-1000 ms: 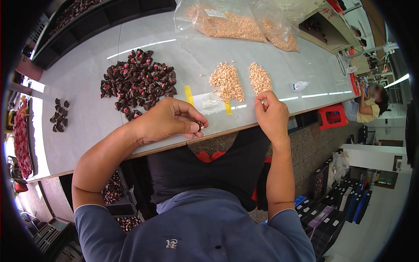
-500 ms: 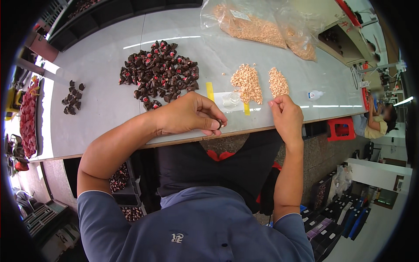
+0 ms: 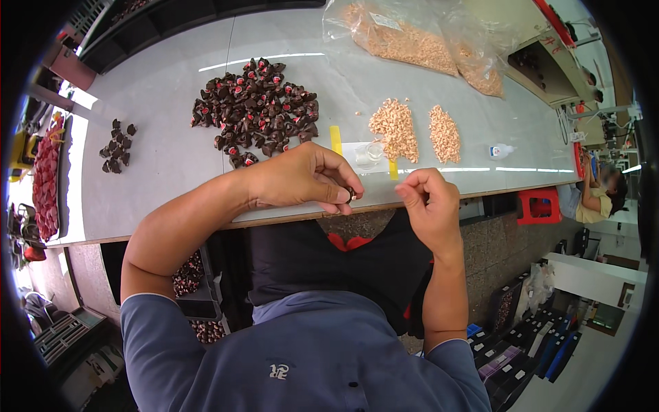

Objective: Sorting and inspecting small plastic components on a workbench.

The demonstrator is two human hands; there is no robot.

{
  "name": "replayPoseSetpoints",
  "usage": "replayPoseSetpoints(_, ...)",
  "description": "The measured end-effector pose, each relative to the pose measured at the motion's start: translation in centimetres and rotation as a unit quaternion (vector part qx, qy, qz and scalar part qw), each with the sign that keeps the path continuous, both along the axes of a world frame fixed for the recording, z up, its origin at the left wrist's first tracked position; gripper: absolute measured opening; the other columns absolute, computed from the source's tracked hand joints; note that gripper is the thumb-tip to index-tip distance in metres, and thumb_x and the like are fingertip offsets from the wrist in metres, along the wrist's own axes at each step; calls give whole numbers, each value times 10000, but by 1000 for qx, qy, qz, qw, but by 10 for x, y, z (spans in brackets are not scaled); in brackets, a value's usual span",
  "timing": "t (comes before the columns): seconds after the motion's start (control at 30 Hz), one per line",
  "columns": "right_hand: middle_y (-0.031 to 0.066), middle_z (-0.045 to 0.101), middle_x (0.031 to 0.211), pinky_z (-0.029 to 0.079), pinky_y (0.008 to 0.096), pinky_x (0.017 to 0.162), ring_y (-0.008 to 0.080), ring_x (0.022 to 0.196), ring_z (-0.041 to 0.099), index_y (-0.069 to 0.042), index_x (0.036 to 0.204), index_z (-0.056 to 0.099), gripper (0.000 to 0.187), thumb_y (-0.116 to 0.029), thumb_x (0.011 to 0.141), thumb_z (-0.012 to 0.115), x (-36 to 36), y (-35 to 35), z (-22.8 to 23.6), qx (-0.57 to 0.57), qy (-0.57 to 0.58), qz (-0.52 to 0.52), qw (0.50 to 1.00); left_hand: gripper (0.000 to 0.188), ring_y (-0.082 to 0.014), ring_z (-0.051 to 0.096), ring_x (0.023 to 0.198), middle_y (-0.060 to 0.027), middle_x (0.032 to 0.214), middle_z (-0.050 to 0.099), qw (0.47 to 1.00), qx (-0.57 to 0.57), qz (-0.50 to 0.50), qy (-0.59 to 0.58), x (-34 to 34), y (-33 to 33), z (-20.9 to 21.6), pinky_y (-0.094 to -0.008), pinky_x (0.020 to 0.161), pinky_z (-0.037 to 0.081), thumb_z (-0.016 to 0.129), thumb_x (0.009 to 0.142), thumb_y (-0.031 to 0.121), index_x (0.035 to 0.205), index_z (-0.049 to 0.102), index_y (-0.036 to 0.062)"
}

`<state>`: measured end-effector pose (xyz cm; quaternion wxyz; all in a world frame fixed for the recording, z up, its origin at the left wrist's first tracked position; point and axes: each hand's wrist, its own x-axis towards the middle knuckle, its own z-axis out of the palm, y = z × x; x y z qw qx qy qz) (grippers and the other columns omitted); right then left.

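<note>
At nine o'clock a small cluster of dark pieces [image 3: 115,145] lies alone on the grey table [image 3: 171,158]. Toward eleven o'clock sits the big heap of dark and red pieces [image 3: 257,106]. Near centre, the left hand [image 3: 298,182] curls its fingers tight, thumb and forefinger pinching one small dark piece [image 3: 351,195] just over the table's near edge. Just beside it, at about three o'clock from that piece, the right hand [image 3: 427,206] has its fingertips pressed together; whether they grip anything I cannot tell. At one o'clock lie two tan heaps [image 3: 415,130] and clear bags [image 3: 412,38]. The pinched piece hangs past the edge, so I judge a loosened pinch would drop it to the lap or floor
</note>
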<state>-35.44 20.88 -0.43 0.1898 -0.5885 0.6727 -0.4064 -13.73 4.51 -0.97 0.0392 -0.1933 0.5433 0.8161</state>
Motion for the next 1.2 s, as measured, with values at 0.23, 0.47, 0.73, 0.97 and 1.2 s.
replayPoseSetpoints(0.23,31,640,691,449,226,549,74,589,567,9,911,612,221,-161,933,753,34,-14,-15,-29,-78,125,989,254,-198,741,910,-131,1013,724,1000,14,-26,-11,0,-3,-1,-272,752,606,730,942,147,1105,680,-40)
replayPoseSetpoints(0.47,55,657,692,453,249,507,109,551,595,-8,904,626,194,-144,913,764,45,-19,-18,-70,-80,102,989,251,-171,736,911,-104,1013,713,999,45,-25,8,3,-7,-2,-238,762,593,719,957,191,1079,672,-25)
replayPoseSetpoints(0.73,65,667,756,477,235,566,108,607,604,12,966,627,169,-117,941,734,59,-17,-32,-161,-22,43,986,224,-192,743,923,-101,1020,704,997,77,-8,14,3,-7,-3,-225,749,598,700,963,146,1092,657,-32)
replayPoseSetpoints(0.97,48,671,757,456,232,541,96,585,598,-3,949,652,81,-9,890,708,49,-9,-18,-119,-28,45,991,178,-198,741,884,-97,1005,704,996,90,-5,7,2,-5,-3,-258,719,599,691,966,133,1059,657,-15)
replayPoseSetpoints(1.2,16,582,650,408,264,490,123,509,547,-39,900,661,136,39,811,729,39,-19,-8,-116,31,129,984,190,-194,740,877,-98,992,703,998,64,-26,2,2,-5,-3,-261,720,597,690,968,149,1053,653,-17)
